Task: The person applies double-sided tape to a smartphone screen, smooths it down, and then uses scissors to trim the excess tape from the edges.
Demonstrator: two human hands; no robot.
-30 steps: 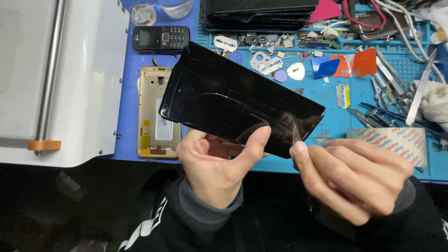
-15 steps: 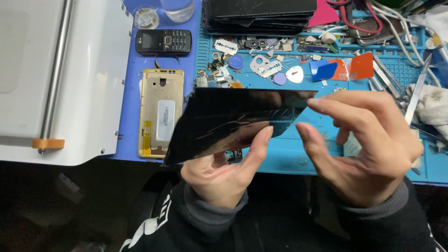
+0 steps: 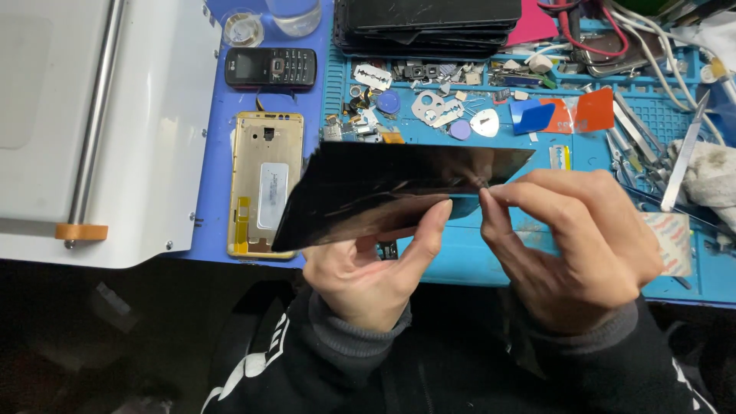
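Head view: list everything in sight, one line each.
black screen panel: one, glossy black, held tilted above the mat
gold phone frame: one, gold, open, on the mat left of the panel
keypad phone: one, black, above the gold frame
white machine: one, white with a metal bar, far left
work mat: one, blue, under everything
stack of screens: one pile, black, top centre
picks: several, blue, orange, white
tweezers: one, metal, right
left hand: under the panel
right hand: pinching at the panel's right end
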